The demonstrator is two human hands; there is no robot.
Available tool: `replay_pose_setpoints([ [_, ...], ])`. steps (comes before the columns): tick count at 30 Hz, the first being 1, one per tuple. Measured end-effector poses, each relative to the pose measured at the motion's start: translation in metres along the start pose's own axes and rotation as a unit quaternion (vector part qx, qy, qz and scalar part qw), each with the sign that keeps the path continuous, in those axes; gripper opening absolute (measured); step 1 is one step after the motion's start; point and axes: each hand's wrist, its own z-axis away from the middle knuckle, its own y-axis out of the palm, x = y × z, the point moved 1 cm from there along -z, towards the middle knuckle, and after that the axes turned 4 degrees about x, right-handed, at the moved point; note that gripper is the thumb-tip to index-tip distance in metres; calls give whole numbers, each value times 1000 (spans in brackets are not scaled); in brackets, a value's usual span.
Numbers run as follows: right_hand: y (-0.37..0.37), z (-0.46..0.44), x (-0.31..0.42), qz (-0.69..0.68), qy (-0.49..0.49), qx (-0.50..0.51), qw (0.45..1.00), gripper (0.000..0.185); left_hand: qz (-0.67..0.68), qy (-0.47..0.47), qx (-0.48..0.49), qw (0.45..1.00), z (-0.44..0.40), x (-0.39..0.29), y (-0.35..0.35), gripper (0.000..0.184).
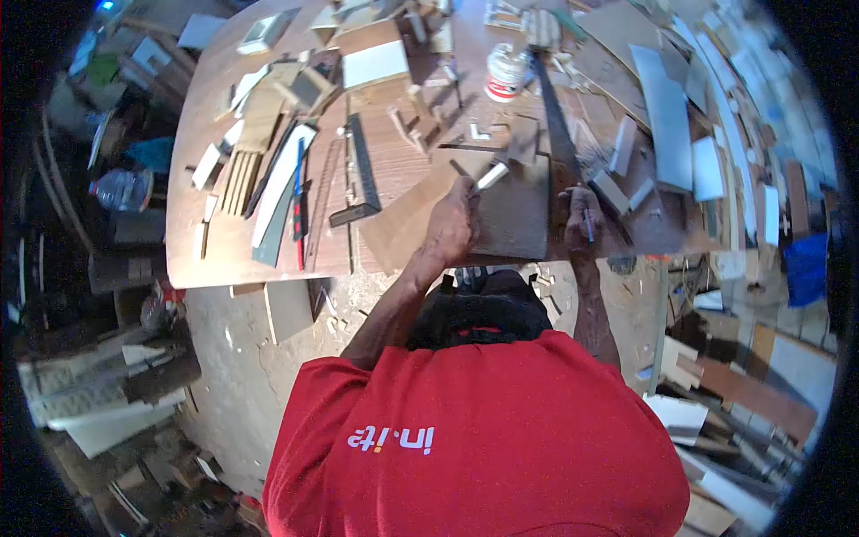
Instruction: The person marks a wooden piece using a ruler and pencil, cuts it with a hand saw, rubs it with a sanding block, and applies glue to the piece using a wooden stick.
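Here's the small white block (493, 175), over the brown board (514, 240) at the table's (233, 258) near edge: light and stiff, I'd judge, best pinched by its long sides. The left hand (454, 222) curls at its near end; whether it grips, I can't tell. The right hand (580, 215) closes round a slim blue pen (590, 227). Farther out, the white tub's (506, 72) red label is too blurred to read; the red shirt (483, 447) shows "in." upside down, then unclear letters.

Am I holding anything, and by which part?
Left hand seems to pinch a white block by its near end. Right hand appears to hold a blue stick; grip point unclear.
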Motion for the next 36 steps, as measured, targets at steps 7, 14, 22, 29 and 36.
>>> replay_pose_setpoints([
  [7,114,9,144,-69,-155,280,945,11,17,-92,-247,964,68,102,-62,17],
  [14,228,9,180,-46,-275,365,888,5,163,-184,-262,933,114,131,-78,23],
  [22,304,19,159,124,-335,400,844,20,36,-220,-345,912,131,111,-92,30],
  [29,259,14,188,91,-373,378,842,11,173,-270,-293,901,140,114,-98,30],
  [36,232,2,187,30,-379,432,818,6,261,-235,-325,878,128,133,-87,25],
])
